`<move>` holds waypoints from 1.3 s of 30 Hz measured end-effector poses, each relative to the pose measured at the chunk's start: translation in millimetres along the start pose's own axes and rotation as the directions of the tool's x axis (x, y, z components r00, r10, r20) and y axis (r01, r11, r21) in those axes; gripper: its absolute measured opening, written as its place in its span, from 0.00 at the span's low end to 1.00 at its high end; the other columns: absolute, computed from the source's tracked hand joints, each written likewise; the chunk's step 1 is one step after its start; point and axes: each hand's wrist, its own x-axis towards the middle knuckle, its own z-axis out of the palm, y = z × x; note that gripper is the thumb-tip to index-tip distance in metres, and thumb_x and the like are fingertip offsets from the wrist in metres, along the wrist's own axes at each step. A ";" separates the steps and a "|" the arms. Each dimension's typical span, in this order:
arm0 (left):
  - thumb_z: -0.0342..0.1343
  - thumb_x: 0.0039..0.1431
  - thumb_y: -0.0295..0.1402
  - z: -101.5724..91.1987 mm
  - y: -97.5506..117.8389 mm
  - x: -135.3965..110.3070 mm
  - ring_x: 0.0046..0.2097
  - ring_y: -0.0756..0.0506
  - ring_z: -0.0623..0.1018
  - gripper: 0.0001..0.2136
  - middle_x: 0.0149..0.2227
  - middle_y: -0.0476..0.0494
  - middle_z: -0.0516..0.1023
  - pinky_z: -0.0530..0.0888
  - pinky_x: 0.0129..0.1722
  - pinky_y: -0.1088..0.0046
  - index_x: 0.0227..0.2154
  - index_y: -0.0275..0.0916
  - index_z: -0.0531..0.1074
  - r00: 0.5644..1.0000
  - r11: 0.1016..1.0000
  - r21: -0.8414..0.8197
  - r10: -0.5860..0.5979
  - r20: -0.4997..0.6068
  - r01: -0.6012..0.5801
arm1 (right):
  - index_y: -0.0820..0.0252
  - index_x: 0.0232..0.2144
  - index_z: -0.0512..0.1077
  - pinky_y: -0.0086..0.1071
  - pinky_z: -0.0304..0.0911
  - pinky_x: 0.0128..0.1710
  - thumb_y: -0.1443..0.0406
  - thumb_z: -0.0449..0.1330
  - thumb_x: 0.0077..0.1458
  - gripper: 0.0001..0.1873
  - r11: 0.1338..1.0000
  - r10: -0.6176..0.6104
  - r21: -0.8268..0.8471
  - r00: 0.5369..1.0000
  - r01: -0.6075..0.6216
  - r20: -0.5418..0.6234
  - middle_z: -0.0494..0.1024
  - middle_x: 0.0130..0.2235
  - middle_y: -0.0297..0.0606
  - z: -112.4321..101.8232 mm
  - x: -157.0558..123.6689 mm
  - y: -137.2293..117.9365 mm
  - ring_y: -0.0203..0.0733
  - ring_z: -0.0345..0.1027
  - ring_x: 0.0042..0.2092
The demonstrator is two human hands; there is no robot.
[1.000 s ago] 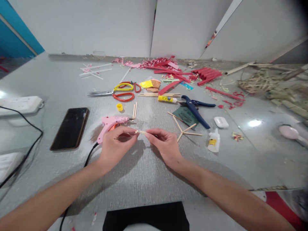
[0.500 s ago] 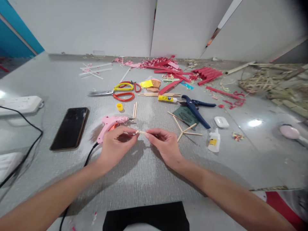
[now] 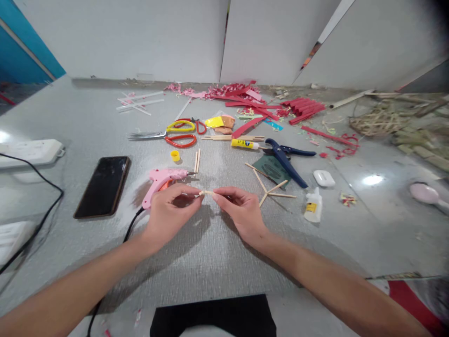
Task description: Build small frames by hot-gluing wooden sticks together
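Watching remotely, I see the left hand [image 3: 175, 208] and right hand [image 3: 240, 208] pinching a small pale stick [image 3: 208, 192] between them, each grip narrow on it, over the counter [image 3: 203, 267]. Farther back, a clear bag [image 3: 220, 122] holds yellow and orange pieces. Rightward sits a white bottle [image 3: 313, 207]; its fill I cannot tell.
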 end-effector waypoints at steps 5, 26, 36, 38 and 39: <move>0.67 0.56 0.31 -0.1 -0.5 -0.3 0.33 0.47 0.84 0.02 0.33 0.47 0.86 0.82 0.33 0.74 0.33 0.42 0.84 1.000 1.000 -0.002 0.020 -0.008 -0.020 | 0.52 0.32 0.86 0.35 0.71 0.36 0.55 0.75 0.48 0.11 1.000 -0.005 -0.007 1.000 0.005 0.001 0.85 0.34 0.37 -0.4 -0.6 -1.1 0.40 0.75 0.35; 0.67 0.58 0.31 -0.5 -2.8 -0.4 0.35 0.46 0.84 0.02 0.35 0.46 0.87 0.82 0.33 0.72 0.34 0.42 0.84 0.999 0.999 0.001 0.040 0.006 -0.040 | 0.52 0.33 0.85 0.36 0.71 0.36 0.55 0.74 0.50 0.11 0.999 -0.031 -0.032 0.999 0.032 0.018 0.85 0.35 0.37 -1.1 -0.4 0.5 0.41 0.76 0.36; 0.67 0.59 0.31 -1.3 -4.9 -0.6 0.35 0.46 0.84 0.02 0.35 0.46 0.86 0.81 0.33 0.72 0.34 0.43 0.83 0.998 0.998 0.006 0.060 0.012 -0.060 | 0.51 0.33 0.85 0.35 0.70 0.36 0.56 0.74 0.50 0.09 0.999 -0.033 -0.025 0.999 0.033 0.018 0.85 0.34 0.37 -0.6 -0.7 0.3 0.40 0.75 0.35; 0.66 0.59 0.31 -1.2 -5.5 -0.4 0.35 0.46 0.84 0.02 0.35 0.46 0.86 0.80 0.33 0.71 0.34 0.43 0.83 0.998 0.998 0.006 0.063 0.015 -0.063 | 0.52 0.33 0.85 0.35 0.70 0.35 0.56 0.74 0.50 0.09 1.000 -0.024 -0.018 1.000 0.025 0.013 0.85 0.34 0.36 -0.4 -0.7 0.1 0.40 0.75 0.35; 0.66 0.59 0.31 -1.2 -5.6 -0.4 0.35 0.46 0.84 0.02 0.35 0.47 0.87 0.80 0.33 0.71 0.34 0.43 0.83 0.998 0.998 0.005 0.065 0.017 -0.065 | 0.52 0.33 0.85 0.35 0.70 0.35 0.56 0.74 0.50 0.09 1.000 -0.021 -0.016 1.000 0.021 0.012 0.85 0.34 0.36 -0.3 -0.7 -0.1 0.40 0.75 0.34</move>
